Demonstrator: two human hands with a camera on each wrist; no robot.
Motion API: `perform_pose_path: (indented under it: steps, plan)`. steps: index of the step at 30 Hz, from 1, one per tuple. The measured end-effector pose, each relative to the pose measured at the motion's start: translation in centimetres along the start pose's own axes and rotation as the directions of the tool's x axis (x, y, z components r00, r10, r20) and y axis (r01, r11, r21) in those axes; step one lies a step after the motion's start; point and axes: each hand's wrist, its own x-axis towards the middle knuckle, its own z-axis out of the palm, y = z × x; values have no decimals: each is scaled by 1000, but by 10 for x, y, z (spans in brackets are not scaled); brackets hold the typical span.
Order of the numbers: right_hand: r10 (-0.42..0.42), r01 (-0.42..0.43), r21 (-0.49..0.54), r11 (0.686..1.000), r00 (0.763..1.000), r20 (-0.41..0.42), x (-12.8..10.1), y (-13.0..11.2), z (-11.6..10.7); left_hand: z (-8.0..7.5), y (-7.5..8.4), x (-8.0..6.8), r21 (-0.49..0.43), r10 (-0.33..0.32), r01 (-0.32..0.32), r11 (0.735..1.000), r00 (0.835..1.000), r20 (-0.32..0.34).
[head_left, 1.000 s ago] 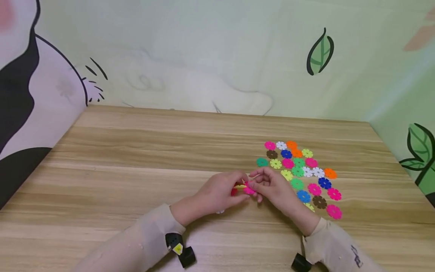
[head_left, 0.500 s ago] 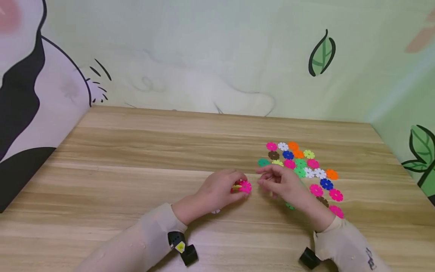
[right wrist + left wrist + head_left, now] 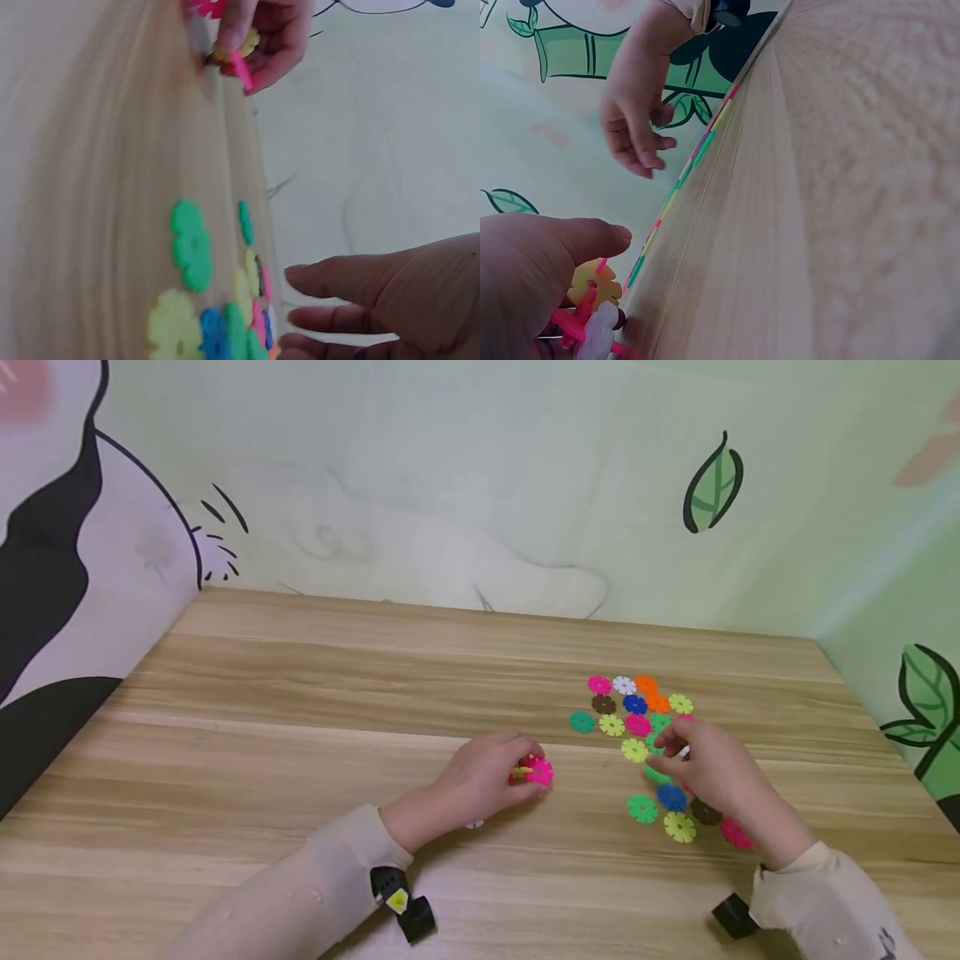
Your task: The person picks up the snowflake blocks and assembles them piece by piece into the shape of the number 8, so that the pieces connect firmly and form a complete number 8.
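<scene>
My left hand (image 3: 480, 781) grips a small cluster of joined plastic snowflake discs near the middle of the table. A pink disc (image 3: 540, 771) faces outward at its fingertips, and a yellow disc (image 3: 247, 43) and a white disc (image 3: 598, 334) also show in the cluster. Part of it is hidden by the palm and fingers. Over the spread of loose discs to the right hovers my right hand (image 3: 716, 770), its fingers apart with nothing between them. Below its fingertips lie a green disc (image 3: 656, 774) and a yellow disc (image 3: 634, 750).
Several loose discs lie flat on the wood-grain table (image 3: 300, 693), among them a teal disc (image 3: 582, 722), an orange disc (image 3: 646, 683) and a blue disc (image 3: 671, 797). A painted wall (image 3: 420, 485) rises behind the table's back edge.
The right hand has let go of the pink disc and moved right, over the loose discs. The left hand stays nearly in place with the cluster.
</scene>
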Motion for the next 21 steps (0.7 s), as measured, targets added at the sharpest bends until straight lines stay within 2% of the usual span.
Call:
perform_pose_path:
  steps: [4, 8, 14, 21]
  plan:
    - [21, -18, -92, 996, 999, 39, -1, 9, 4, -1, 0, 0, -1, 9, -9, 1000, 1000, -6]
    - [37, -30, -112, 993, 997, 63, -1, 13, 9, -2, 0, 0, -1, 13, -13, 1000, 1000, -8]
    - [29, -25, -69, 997, 998, 56, 1, 18, 14, -1, -1, 0, -1, 19, -19, 1000, 1000, -8]
    - [-1, 1, 71, 998, 1000, 5, -1, 18, 13, 0, -2, -1, -5, 23, -23, 1000, 1000, -17]
